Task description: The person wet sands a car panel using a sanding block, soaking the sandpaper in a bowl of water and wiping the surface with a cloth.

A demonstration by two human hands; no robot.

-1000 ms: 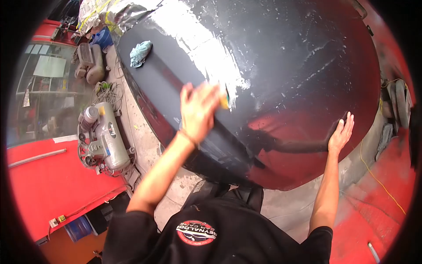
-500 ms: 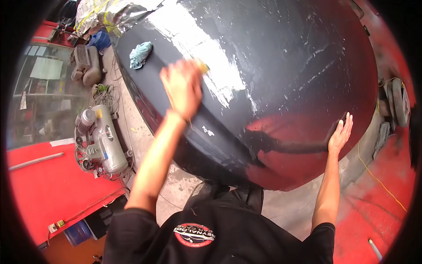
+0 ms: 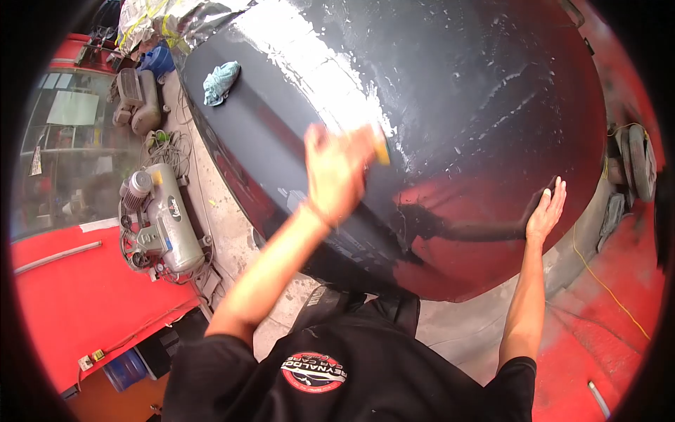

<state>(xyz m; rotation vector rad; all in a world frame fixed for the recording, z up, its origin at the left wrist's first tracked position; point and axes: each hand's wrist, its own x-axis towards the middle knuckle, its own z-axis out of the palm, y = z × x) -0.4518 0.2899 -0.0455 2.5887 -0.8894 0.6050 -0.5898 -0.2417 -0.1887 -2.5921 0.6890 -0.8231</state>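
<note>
A dark, glossy car panel (image 3: 464, 91) fills the middle, wet-looking and streaked, with bright glare at its upper left. My left hand (image 3: 337, 169), blurred by motion, grips a small yellow and green pad (image 3: 382, 149) against the panel near the lower end of the glare. My right hand (image 3: 545, 211) lies flat on the panel's reddish right edge, its fingers stretched out and holding nothing. On the panel's upper left rests a crumpled light-blue cloth (image 3: 221, 83).
Left of the panel, a grey air compressor (image 3: 176, 225) stands on the concrete floor, with a second tank (image 3: 146, 105) behind it and coiled hoses between. Silver plastic sheeting (image 3: 190, 21) is at the top left. A yellow cord (image 3: 605, 285) runs along the right.
My left hand swept up and left with the pad, then came back down and right across the panel. My right hand has stayed in place.
</note>
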